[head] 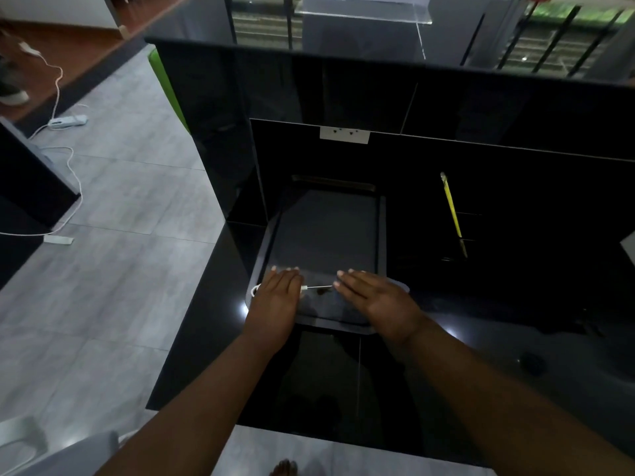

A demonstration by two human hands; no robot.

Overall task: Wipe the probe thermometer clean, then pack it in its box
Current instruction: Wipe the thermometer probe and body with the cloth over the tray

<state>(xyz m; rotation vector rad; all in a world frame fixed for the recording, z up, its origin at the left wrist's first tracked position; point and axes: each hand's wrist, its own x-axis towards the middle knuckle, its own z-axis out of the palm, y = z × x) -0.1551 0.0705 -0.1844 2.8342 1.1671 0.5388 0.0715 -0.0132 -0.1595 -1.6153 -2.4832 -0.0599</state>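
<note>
Desk (pixel 481 338): glossy black.
Tray (pixel 326 235): dark, on desk.
Probe thermometer (pixel 318 287): tray's near end, between hands.
Left hand (pixel 275 300): flat, fingers straight, over its white end.
Right hand (pixel 378 300): flat, fingers straight, at stem tip.

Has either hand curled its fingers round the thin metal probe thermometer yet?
No: the left hand and right hand lie flat with straight fingers over the dark rectangular tray, the thin metal probe thermometer bare between them.
</note>
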